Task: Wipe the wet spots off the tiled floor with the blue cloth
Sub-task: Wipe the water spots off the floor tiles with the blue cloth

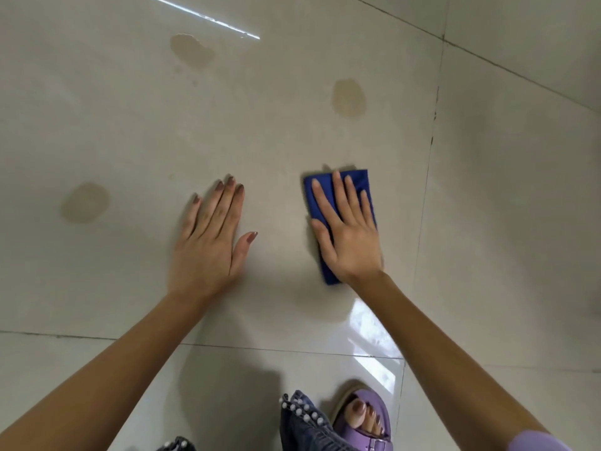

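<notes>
A folded blue cloth (359,182) lies flat on the beige tiled floor (276,131). My right hand (346,229) presses down on it with the fingers spread. My left hand (208,239) rests palm down on the bare tile to the left of the cloth, holding nothing. Three brownish wet spots show on the same tile: one far left (85,202), one at the top left (192,48) and one beyond the cloth (348,98).
Dark grout lines run to the right of the cloth (431,151) and across the floor near my arms (227,346). My foot in a purple sandal (364,418) and a denim hem with beads (302,418) sit at the bottom.
</notes>
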